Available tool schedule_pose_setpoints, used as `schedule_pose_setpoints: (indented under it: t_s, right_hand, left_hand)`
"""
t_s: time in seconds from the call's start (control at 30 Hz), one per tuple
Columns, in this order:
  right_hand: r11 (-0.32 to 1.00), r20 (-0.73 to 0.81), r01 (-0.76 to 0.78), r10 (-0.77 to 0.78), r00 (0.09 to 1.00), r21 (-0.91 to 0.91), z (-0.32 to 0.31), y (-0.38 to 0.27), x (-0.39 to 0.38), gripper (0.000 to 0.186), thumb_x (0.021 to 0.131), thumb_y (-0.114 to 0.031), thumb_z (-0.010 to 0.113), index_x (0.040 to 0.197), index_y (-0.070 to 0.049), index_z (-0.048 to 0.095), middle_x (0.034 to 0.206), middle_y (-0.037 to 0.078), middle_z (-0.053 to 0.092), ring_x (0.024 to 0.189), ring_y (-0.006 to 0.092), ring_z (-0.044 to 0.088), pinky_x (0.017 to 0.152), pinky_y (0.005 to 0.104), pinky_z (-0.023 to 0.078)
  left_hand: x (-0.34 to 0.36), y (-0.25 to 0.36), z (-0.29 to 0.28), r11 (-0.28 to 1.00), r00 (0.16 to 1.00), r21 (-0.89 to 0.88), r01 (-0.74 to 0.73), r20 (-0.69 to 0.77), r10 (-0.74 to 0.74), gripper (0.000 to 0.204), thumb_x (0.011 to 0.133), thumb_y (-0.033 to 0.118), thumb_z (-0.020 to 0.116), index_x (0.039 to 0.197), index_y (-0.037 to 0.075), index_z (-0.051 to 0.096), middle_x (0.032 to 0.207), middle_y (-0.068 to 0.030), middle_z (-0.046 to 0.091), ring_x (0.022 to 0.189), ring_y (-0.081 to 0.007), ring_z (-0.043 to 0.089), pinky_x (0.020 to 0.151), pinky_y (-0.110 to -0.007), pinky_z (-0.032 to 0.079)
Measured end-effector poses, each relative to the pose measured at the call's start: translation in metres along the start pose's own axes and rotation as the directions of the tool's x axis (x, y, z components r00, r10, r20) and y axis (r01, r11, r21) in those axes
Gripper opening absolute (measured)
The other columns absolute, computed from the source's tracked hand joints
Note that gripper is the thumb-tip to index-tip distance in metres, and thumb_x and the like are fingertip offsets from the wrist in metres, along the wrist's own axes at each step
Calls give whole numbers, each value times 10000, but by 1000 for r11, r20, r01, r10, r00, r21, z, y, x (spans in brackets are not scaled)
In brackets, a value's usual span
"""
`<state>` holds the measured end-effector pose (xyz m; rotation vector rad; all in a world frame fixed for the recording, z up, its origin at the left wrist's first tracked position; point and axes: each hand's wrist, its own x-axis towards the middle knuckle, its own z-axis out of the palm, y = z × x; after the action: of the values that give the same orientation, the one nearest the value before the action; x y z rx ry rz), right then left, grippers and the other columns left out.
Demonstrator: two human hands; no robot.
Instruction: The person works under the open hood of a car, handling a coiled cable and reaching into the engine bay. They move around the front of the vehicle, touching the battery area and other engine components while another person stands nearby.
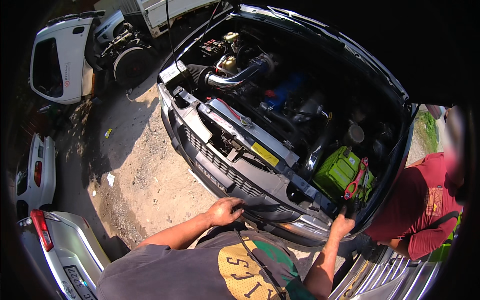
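My left hand [225, 211] is at the front edge of the car, by the dark bumper [267, 211], with loosely bent fingers and nothing visible in them. My right hand [343, 224] reaches over the headlight [310, 224] into the front corner of the engine bay. Its fingers are in shadow just below a bright green battery [337, 172], and whether they hold anything is hidden. A red metal piece [356, 181] with holes lies across the battery's top, close above my right fingertips.
The engine bay holds a chrome intake pipe [237, 79], a black cone air filter [199, 74] and a radiator [250, 132]. A person in a red shirt [420, 205] stands close on my right. Parked cars [65, 250] and a white truck cab [62, 60] stand to the left.
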<state>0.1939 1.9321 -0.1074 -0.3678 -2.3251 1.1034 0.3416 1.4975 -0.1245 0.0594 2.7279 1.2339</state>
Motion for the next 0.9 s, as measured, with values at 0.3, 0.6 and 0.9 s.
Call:
schedule_pose_setpoints:
  t_s: [0.3, 0.6, 0.9]
  right_hand:
    - [992, -281, -125, 127, 951, 23, 0, -38, 10, 334, 1008, -153, 734, 1274, 47, 709, 1186, 180, 781, 1025, 263, 714, 943, 402, 542]
    - [988, 168, -143, 151, 974, -60, 22, -70, 7, 302, 855, -26, 772, 1156, -31, 748, 993, 154, 803, 872, 255, 777, 797, 377, 587]
    - [905, 392, 75, 106, 914, -418, 60, -42, 32, 231, 820, -148, 727, 995, 1, 701, 873, 273, 704, 849, 491, 696, 739, 556, 549]
  left_hand:
    - [119, -22, -40, 982, 950, -121, -144, 263, 171, 257, 905, 117, 746, 1148, 33, 758, 1127, -187, 772, 1074, -391, 731, 963, -438, 568]
    - [140, -34, -35, 970, 944, -169, -172, 252, 211, 141, 862, 63, 755, 997, 44, 793, 899, -158, 789, 817, -349, 772, 799, -410, 592]
    - [143, -32, -37, 963, 945, -195, -187, 230, 231, 131, 877, 96, 750, 992, 57, 798, 889, -156, 787, 814, -343, 778, 741, -406, 609]
